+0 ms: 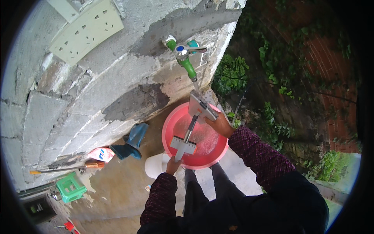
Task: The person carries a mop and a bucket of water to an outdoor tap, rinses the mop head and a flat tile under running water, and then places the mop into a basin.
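Observation:
A grey cleaning tool, which looks like a window squeegee with a metal handle [190,128], is held across a pink plastic basin [166,128]. My right hand [219,125] grips its wide flat pad head [196,106] just below the green tap [188,68], and water runs from the spout onto this head. At the tool's other end, my left hand [173,165] holds the grey grip beside a smaller orange-edged scraper blade [183,145]. Frothy water [201,137] fills part of the basin beneath.
A white bucket [153,166] touches the basin's left side. By the block wall stand blue rubber boots [136,137], a printed bag [101,154], a long-handled tool [62,169] and a green stool [70,187]. A power strip [87,32] hangs above. Plants [232,71] grow beyond the edge at right.

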`<control>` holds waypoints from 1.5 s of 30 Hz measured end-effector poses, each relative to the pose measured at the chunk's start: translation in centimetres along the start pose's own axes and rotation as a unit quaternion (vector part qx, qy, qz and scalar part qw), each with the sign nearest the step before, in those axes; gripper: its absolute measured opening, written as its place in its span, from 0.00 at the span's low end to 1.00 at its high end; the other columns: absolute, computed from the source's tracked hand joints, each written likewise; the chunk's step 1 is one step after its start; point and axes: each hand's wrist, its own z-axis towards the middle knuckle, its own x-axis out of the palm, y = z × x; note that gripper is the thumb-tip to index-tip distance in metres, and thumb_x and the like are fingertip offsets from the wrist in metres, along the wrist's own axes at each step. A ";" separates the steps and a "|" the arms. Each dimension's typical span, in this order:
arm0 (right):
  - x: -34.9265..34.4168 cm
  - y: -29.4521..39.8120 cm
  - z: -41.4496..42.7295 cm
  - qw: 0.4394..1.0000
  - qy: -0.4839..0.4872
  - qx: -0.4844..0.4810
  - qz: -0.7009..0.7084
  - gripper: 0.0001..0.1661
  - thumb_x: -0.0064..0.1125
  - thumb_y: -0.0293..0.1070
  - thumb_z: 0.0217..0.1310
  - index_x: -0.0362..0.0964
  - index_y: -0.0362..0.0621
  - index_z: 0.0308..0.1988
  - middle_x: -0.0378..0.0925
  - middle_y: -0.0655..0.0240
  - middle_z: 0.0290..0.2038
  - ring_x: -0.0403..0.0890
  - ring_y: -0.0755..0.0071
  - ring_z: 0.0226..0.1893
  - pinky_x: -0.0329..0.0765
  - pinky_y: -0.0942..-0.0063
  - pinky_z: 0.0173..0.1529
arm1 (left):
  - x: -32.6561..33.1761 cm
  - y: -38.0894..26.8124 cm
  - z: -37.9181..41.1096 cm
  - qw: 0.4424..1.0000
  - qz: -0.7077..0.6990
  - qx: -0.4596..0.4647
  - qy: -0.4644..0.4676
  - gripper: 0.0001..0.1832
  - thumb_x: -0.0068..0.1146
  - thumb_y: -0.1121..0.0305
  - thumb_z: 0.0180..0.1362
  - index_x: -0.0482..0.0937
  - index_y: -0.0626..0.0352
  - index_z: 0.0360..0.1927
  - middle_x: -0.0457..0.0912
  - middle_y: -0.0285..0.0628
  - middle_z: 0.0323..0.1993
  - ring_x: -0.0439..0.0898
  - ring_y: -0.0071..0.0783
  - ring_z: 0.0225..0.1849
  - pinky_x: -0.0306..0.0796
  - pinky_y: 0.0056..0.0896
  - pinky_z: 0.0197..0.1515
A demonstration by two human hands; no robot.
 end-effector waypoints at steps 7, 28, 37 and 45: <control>0.3 2.3 1.8 0.987 0.002 -0.107 -0.122 0.29 0.53 0.27 0.46 0.60 0.39 0.52 0.67 0.48 0.48 0.72 0.47 0.44 0.71 0.64 0.46 | 1.5 0.4 5.9 0.998 -0.043 0.002 0.047 0.20 0.56 0.60 0.49 0.72 0.67 0.38 0.77 0.40 0.30 0.73 0.27 0.34 0.66 0.32 0.37; 1.6 1.1 2.7 0.975 -0.082 -0.126 -0.165 0.37 0.52 0.22 0.39 0.54 0.33 0.55 0.58 0.48 0.54 0.62 0.49 0.54 0.62 0.63 0.56 | -4.7 -29.4 10.9 0.883 -0.454 -0.079 0.091 0.09 0.47 0.68 0.54 0.72 0.62 0.34 0.76 0.41 0.33 0.76 0.32 0.36 0.71 0.32 0.41; -0.9 -0.7 0.5 0.991 0.051 -0.041 0.120 0.31 0.39 0.43 0.61 0.48 0.46 0.61 0.48 0.54 0.61 0.48 0.54 0.63 0.45 0.59 0.64 | -4.6 -27.7 9.0 0.885 -0.456 -0.086 0.039 0.11 0.48 0.70 0.52 0.71 0.64 0.38 0.76 0.42 0.37 0.75 0.35 0.40 0.68 0.35 0.45; 0.9 -14.6 4.8 0.981 0.077 0.130 -0.117 0.19 0.42 0.43 0.57 0.68 0.46 0.45 0.61 0.56 0.56 0.61 0.55 0.56 0.58 0.49 0.54 | -7.0 -27.4 2.0 0.885 -0.462 -0.033 0.044 0.20 0.48 0.74 0.49 0.67 0.68 0.47 0.73 0.44 0.46 0.72 0.36 0.48 0.64 0.36 0.53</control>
